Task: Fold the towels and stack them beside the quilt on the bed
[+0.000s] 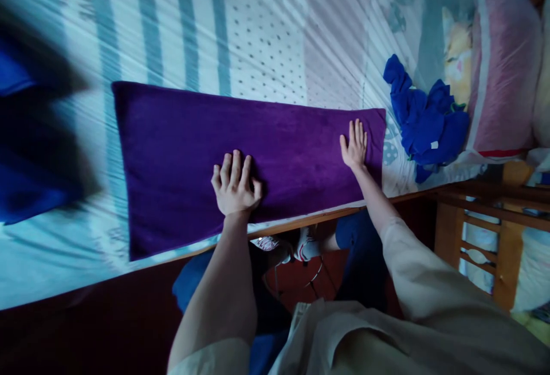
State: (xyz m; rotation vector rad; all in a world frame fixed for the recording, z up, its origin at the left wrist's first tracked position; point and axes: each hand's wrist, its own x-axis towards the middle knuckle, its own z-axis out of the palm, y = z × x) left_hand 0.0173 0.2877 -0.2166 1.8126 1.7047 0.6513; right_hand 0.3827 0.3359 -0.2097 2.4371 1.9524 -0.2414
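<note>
Purple velvety cloth (pixel 296 152) beneath hands (pixel 235 189).

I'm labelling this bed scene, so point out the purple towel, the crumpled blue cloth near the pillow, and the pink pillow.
Purple towel (pixel 180 163): head view, flat left part.
Crumpled blue cloth (pixel 423 126): head view, middle folds.
Pink pillow (pixel 507 71): head view, middle of its face.

The left hand (pixel 236 187) is laid palm down near the middle of the purple cloth (pixel 180 152), with its fingers slightly spread and its thumb held out. The right hand (pixel 356 147) is placed flat near the right end of the cloth, its thumb also kept apart. Both forearms are extended forward over the near edge of the cloth.
</note>
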